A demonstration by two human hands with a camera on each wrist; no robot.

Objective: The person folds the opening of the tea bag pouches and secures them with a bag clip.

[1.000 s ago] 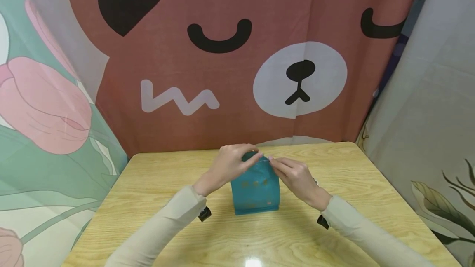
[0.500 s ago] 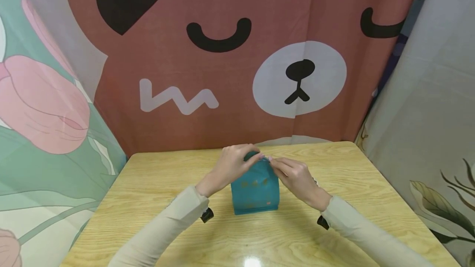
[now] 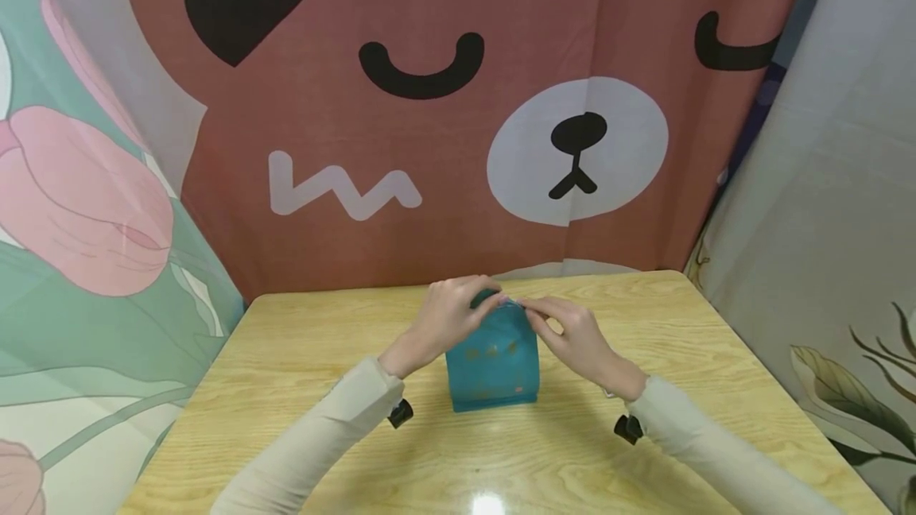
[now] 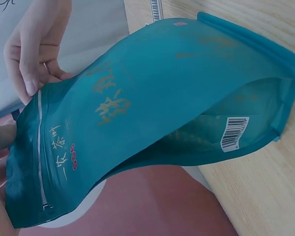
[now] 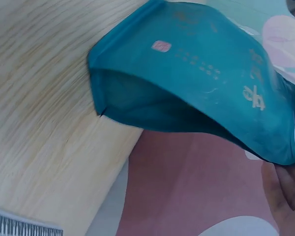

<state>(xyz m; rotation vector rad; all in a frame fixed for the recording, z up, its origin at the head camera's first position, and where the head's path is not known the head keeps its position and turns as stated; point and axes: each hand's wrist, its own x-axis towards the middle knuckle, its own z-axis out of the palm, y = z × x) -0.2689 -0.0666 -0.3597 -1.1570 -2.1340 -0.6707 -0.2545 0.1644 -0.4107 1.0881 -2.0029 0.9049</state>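
A teal stand-up pouch (image 3: 494,364) with gold lettering stands upright on the table. A pale zip strip (image 4: 41,147) runs across it near the top, and a barcode (image 4: 234,133) shows on its side fold. My left hand (image 3: 447,315) holds the top edge at the left corner, thumb in front and fingers behind. Thumb and forefinger of my right hand (image 3: 576,336) pinch the top at the right end of the zip. In the right wrist view, fingers of the right hand (image 5: 285,191) lie at the pouch's top, partly out of frame. The pouch's contents are hidden.
The wooden table (image 3: 322,372) has rounded back corners. Behind it hangs a brown bear-print curtain (image 3: 444,181), with a flower-print curtain (image 3: 93,205) at left and a pale plant-print curtain (image 3: 837,221) at right. Black straps (image 3: 628,429) sit at the wrists.
My right hand has turned slightly and its wrist has shifted a little right, with thumb and forefinger reaching further out. The left hand and the pouch stay almost in place.
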